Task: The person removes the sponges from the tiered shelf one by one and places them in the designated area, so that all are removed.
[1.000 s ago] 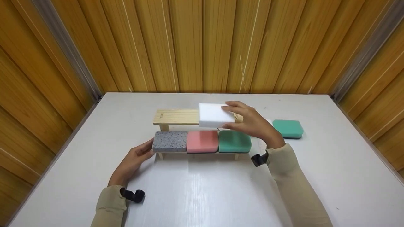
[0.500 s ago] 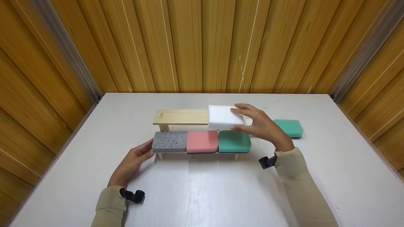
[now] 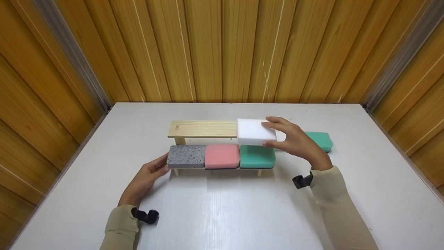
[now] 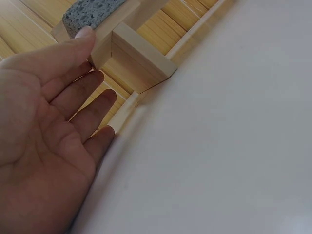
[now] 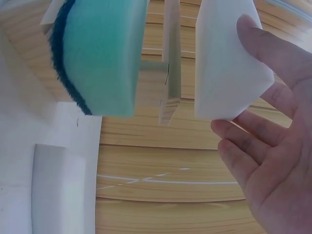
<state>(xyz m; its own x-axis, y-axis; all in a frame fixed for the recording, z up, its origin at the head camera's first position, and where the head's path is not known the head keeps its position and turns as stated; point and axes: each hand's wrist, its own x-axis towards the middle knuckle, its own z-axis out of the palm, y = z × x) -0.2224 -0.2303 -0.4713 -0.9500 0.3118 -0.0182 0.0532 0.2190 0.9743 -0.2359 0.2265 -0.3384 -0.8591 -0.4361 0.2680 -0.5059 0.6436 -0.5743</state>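
My right hand (image 3: 295,139) pinches a white sponge block (image 3: 255,130) between thumb and fingers, over the right end of the upper shelf (image 3: 204,128) of a two-tier wooden rack. In the right wrist view a gap shows between the white sponge (image 5: 226,63) and that shelf's plank. My left hand (image 3: 145,178) grips the left end of the rack, its thumb beside a grey speckled, pumice-like block (image 4: 92,13). On the lower tier that grey block (image 3: 186,156), a pink sponge (image 3: 222,156) and a green sponge (image 3: 258,158) with a dark scrub layer stand side by side.
Another green sponge (image 3: 319,140) lies on the white table (image 3: 222,211) to the right, partly behind my right hand. A white block (image 5: 56,190) rests on the table in the right wrist view. Wood-patterned walls (image 3: 222,52) enclose the back and sides.
My right hand has carried the white sponge to the right and slightly nearer along the upper shelf, baring more of its plank. The left hand has stayed at the rack's end.
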